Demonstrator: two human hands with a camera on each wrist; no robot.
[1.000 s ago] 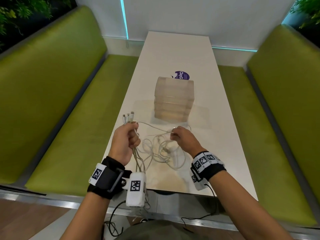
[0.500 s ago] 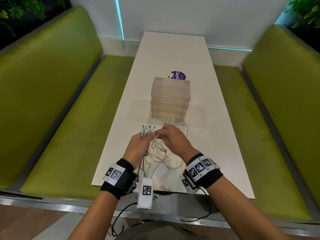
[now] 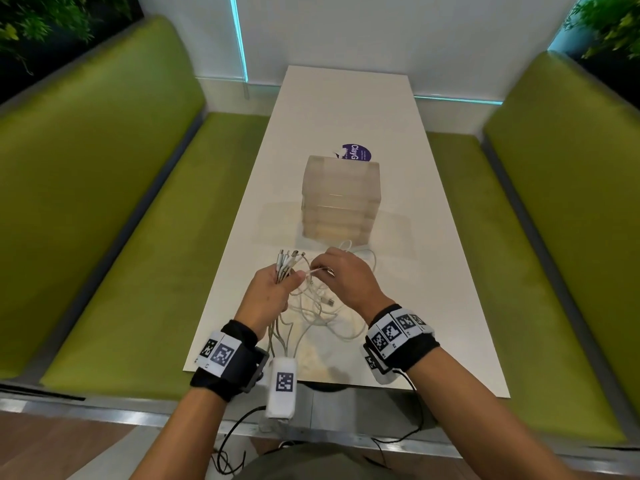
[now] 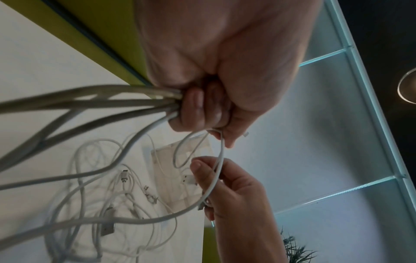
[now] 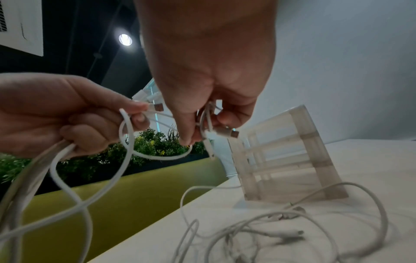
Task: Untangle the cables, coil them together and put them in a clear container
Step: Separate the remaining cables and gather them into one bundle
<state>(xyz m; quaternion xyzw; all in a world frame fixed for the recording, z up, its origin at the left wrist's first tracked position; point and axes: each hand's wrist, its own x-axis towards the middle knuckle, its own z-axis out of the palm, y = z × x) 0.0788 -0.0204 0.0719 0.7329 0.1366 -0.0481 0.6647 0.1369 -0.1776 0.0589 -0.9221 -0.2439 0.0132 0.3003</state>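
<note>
My left hand [image 3: 273, 289] grips a bundle of white cables [image 4: 94, 101] in its fist, with several plug ends [image 3: 289, 259] sticking up out of it. Close beside it, my right hand [image 3: 341, 275] pinches the plug end of one white cable [image 5: 219, 132] between thumb and fingers, and that cable loops across to the left fist. The rest of the cables lie in a loose tangle [image 3: 318, 306] on the white table [image 3: 346, 109] under both hands. A stack of clear containers [image 3: 341, 200] stands just beyond the hands, also in the right wrist view [image 5: 290, 156].
A purple round sticker [image 3: 356, 153] lies on the table behind the containers. Green bench seats [image 3: 138, 237] run along both sides of the narrow table, the right one [image 3: 519, 271] equally close. The table's near edge is just under my wrists.
My hands have come together: the right hand moved left to the left fist with a cable end. The left hand moved slightly right and forward with the bundle.
</note>
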